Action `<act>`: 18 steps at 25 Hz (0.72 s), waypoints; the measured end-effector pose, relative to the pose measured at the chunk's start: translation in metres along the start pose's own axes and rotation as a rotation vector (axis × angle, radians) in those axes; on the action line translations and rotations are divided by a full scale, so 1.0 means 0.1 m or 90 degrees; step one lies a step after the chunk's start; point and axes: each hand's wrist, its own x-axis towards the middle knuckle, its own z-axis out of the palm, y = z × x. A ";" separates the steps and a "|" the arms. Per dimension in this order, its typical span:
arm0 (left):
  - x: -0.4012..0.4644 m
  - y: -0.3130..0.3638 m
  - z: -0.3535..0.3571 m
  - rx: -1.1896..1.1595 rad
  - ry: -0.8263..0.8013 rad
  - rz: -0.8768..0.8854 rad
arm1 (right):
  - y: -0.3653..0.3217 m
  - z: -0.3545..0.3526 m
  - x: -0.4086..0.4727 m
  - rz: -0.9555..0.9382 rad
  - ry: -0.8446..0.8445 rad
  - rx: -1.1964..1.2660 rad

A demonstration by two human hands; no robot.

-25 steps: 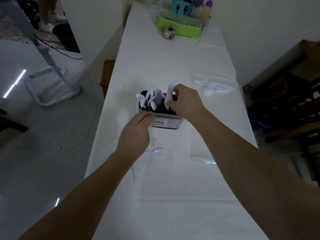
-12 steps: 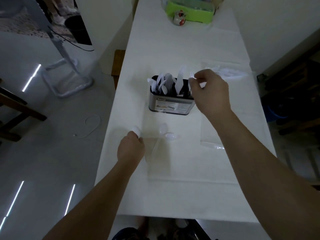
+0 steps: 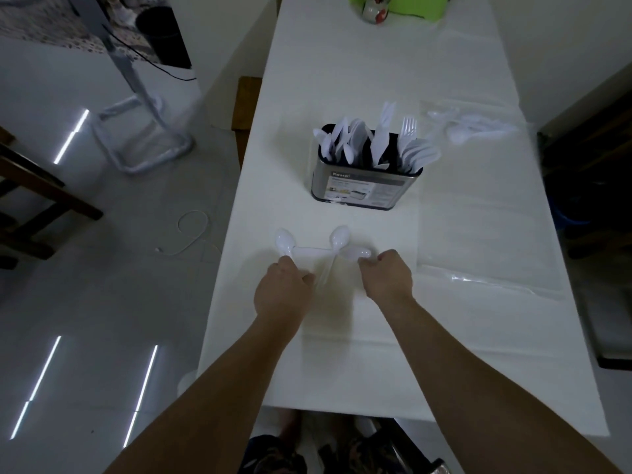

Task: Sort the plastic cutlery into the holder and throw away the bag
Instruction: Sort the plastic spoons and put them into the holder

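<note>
On the white bench [image 3: 342, 97] the holder [image 3: 366, 188] stands upright in the middle, with white spoons, knives and forks in it. Near the front of it lie three loose spoons [image 3: 338, 238]. The left hand [image 3: 282, 290] has its fingers curled around the handle of the left spoon [image 3: 285, 243]. The right hand [image 3: 386, 278] has its fingers curled, touching the right spoon [image 3: 357, 253]. A clear bag [image 3: 485, 265] lies flat at the right, and another bag with cutlery [image 3: 475, 126] lies behind it.
</note>
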 end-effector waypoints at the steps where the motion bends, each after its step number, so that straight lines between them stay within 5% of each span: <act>1: 0.00 -0.01 0.03 0.004 0.002 0.002 | 0.00 0.06 0.07 0.025 0.012 0.022; 7: 0.02 -0.04 0.03 -0.017 0.008 0.007 | 0.06 0.10 0.30 0.047 0.024 0.065; 12: 0.01 -0.03 -0.09 -0.069 0.017 -0.014 | 0.04 -0.17 0.18 0.040 -0.021 0.262; 18: 0.07 -0.06 -0.19 -0.124 -0.005 -0.005 | 0.06 -0.50 0.13 -0.112 -0.064 0.220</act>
